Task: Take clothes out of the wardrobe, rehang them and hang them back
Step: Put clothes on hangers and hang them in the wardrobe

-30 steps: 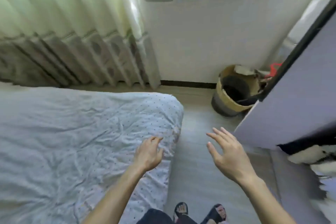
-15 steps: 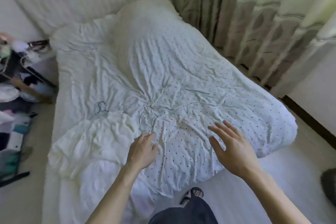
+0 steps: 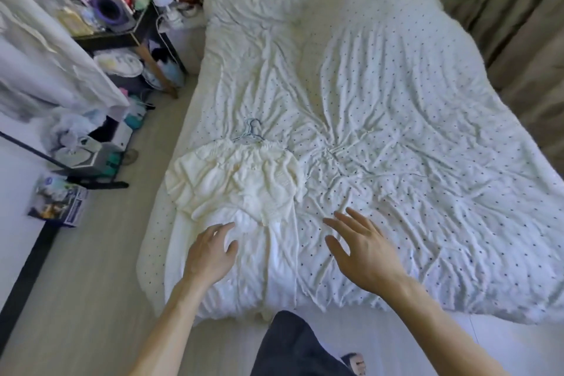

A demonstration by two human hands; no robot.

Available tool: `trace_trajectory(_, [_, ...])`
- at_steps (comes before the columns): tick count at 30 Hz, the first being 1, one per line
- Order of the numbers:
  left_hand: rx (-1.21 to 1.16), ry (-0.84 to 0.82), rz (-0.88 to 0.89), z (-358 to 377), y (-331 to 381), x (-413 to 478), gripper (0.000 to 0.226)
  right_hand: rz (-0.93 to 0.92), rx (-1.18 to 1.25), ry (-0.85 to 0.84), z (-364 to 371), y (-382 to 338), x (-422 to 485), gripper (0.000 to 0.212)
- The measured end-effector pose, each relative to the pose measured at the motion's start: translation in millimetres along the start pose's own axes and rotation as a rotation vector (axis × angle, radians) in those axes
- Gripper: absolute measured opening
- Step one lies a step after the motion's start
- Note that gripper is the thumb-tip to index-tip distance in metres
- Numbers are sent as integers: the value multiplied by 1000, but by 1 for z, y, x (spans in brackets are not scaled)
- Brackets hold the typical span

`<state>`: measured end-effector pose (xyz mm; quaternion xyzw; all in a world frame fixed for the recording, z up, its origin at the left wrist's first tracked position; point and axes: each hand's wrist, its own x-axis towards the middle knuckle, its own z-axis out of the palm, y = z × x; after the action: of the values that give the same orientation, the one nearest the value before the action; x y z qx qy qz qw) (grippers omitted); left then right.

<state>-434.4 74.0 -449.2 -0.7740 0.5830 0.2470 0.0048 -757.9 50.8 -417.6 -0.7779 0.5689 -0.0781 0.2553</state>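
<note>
Rumpled dotted bedsheet; crinkled cream blouse on wire hanger; both hands spread, empty.

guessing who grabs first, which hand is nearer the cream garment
The left hand: its fingertips are at the cream garment's lower edge, while the right hand is off to its side, over the dotted duvet.

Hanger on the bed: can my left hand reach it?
Probably yes: the left hand is open and empty; only the flat top lies between it and the hanger.
</note>
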Motion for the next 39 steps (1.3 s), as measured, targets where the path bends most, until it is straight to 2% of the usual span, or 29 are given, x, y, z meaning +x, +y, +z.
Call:
trace_trajectory(6, [-5,-100,-30,-1,-57,68,53,45,-64,-108,38,-24,59,50])
trace_trajectory(13, [140,-198,63,-38,-105,249,45,237,-79,-281,96,-59,199,57])
trace_trajectory(19, [270,-307,41,-49,-136,389,56,330,-97,-408,154,-62,311,64])
trace_trajectory(23, [332,-332,-17,-45,-158,490,68,356,-142,-405,214,-60,386,70])
trace_trajectory(26, [370,-364,8,-29,-169,549,72,370,-162,-459,258,-53,418,73])
trace_trajectory(33, [304,-249,107,6,-181,599,60,431,-121,-641,303,-32,440,78])
trace_trajectory(37, [139,-225,94,5,-184,596,52,417,-105,-671,298,-27,441,76])
trace_trajectory(39, [-22,-218,60,-4,-178,590,48,420,-90,-667,293,-29,440,75])
